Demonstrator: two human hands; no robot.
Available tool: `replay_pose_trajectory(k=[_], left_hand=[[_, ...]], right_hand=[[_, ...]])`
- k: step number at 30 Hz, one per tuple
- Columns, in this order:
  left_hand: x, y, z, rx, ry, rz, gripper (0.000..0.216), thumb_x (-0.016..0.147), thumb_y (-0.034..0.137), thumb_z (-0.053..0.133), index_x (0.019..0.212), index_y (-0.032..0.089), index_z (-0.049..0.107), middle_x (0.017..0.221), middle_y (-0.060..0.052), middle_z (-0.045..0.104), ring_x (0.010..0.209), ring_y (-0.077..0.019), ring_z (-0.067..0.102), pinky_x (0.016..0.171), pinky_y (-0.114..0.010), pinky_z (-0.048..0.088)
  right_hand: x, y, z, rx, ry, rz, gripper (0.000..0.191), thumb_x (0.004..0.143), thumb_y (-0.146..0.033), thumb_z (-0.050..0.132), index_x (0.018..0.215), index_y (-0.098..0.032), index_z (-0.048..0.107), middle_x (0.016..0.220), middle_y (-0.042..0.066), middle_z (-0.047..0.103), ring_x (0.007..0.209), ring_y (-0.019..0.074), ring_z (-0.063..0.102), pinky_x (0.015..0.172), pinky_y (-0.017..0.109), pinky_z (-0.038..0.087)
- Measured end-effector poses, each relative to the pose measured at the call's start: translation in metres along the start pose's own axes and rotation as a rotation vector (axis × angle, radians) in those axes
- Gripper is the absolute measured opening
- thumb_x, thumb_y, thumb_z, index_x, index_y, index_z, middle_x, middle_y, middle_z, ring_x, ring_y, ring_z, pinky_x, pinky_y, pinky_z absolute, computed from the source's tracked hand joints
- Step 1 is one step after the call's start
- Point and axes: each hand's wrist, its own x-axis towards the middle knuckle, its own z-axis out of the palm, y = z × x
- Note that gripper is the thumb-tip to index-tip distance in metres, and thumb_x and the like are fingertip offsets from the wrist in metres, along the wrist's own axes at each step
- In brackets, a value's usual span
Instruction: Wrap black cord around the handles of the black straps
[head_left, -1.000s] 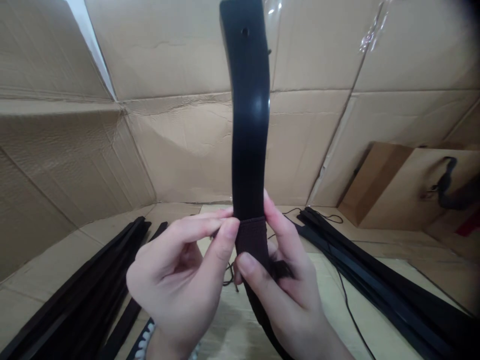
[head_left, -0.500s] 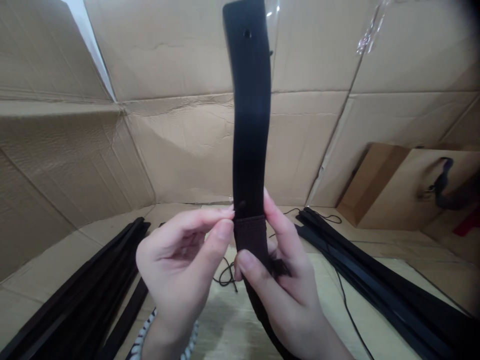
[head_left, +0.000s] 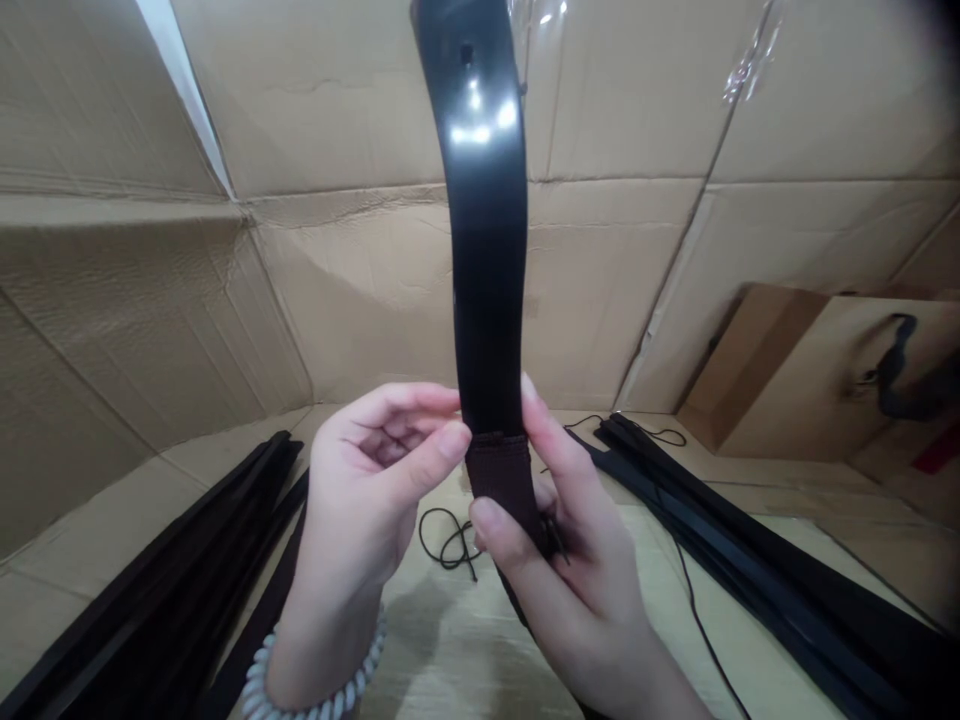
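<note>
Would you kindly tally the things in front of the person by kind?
Black strap held upright: 1
Brown band on it: 1
Piles of black straps: 2
Coiled black cord: 1
Brown paper bag: 1
Total: 6

Creased cardboard walls (head_left: 337,300) close in the back and both sides, and flat cardboard covers the floor (head_left: 442,665). A white gap (head_left: 176,70) shows at the upper left seam. Clear tape (head_left: 750,60) glints near the top right. A brown paper bag (head_left: 795,370) with a dark handle (head_left: 896,365) leans against the right wall.
</note>
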Motion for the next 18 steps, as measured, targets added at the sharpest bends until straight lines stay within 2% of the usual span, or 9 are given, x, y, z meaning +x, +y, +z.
replay_pose_trajectory(k=[7, 9, 11, 13, 14, 16, 18], left_hand=[[0.001, -0.007, -0.004, 0.073, -0.054, 0.017, 0.01, 0.077, 0.021, 0.08, 0.085, 0.026, 0.079, 0.078, -0.001, 0.077, 0.065, -0.0103, 0.072, 0.065, -0.014, 0.06], [-0.001, -0.007, -0.001, 0.078, -0.059, -0.005, 0.009, 0.079, 0.021, 0.077, 0.087, 0.026, 0.078, 0.073, 0.0, 0.075, 0.058, -0.0096, 0.069, 0.058, -0.014, 0.059], [-0.004, -0.008, 0.005, 0.084, -0.068, -0.027, 0.007, 0.084, 0.023, 0.073, 0.089, 0.026, 0.076, 0.068, 0.002, 0.072, 0.05, -0.0075, 0.064, 0.048, -0.013, 0.055], [-0.007, -0.011, 0.009, 0.108, -0.058, 0.0, 0.008, 0.088, 0.025, 0.068, 0.093, 0.027, 0.075, 0.071, 0.002, 0.071, 0.05, -0.0067, 0.062, 0.046, -0.012, 0.053], [-0.008, -0.013, 0.01, 0.124, -0.047, 0.023, 0.01, 0.089, 0.026, 0.067, 0.095, 0.028, 0.074, 0.074, 0.002, 0.072, 0.053, -0.0074, 0.064, 0.048, -0.012, 0.054], [-0.009, -0.016, 0.01, 0.139, -0.025, 0.051, 0.011, 0.089, 0.028, 0.067, 0.098, 0.028, 0.073, 0.078, 0.001, 0.074, 0.06, -0.0106, 0.068, 0.052, -0.016, 0.057], [-0.009, -0.017, 0.007, 0.141, -0.026, 0.043, 0.011, 0.089, 0.027, 0.067, 0.099, 0.027, 0.073, 0.077, 0.0, 0.074, 0.063, -0.0131, 0.07, 0.055, -0.019, 0.059]], right_hand=[[0.005, 0.007, 0.005, -0.116, 0.041, -0.107, 0.073, 0.092, -0.013, 0.054, 0.152, -0.041, 0.024, 0.061, -0.007, 0.049, 0.043, 0.0065, 0.041, 0.04, 0.019, 0.035], [0.005, 0.008, 0.006, -0.139, 0.058, -0.109, 0.074, 0.091, -0.014, 0.056, 0.153, -0.041, 0.025, 0.065, -0.006, 0.058, 0.045, 0.0072, 0.048, 0.043, 0.019, 0.043], [0.003, 0.009, 0.007, -0.116, 0.078, -0.096, 0.075, 0.09, -0.015, 0.058, 0.152, -0.043, 0.025, 0.088, -0.002, 0.071, 0.06, 0.01, 0.062, 0.056, 0.022, 0.055], [0.001, 0.01, 0.009, -0.075, 0.086, -0.066, 0.075, 0.091, -0.017, 0.057, 0.152, -0.045, 0.023, 0.115, 0.001, 0.071, 0.079, 0.0137, 0.071, 0.07, 0.027, 0.06], [0.001, 0.01, 0.008, -0.056, 0.081, -0.053, 0.074, 0.093, -0.019, 0.056, 0.152, -0.045, 0.022, 0.121, 0.001, 0.07, 0.083, 0.0146, 0.071, 0.071, 0.028, 0.061], [0.003, 0.011, 0.005, -0.036, 0.08, -0.018, 0.064, 0.097, -0.024, 0.051, 0.152, -0.042, 0.025, 0.11, 0.001, 0.073, 0.072, 0.0124, 0.069, 0.063, 0.027, 0.059], [0.008, 0.012, -0.005, -0.055, 0.185, -0.016, 0.046, 0.099, -0.032, 0.046, 0.145, -0.037, 0.042, 0.097, 0.0, 0.072, 0.067, 0.0108, 0.064, 0.062, 0.026, 0.055]])
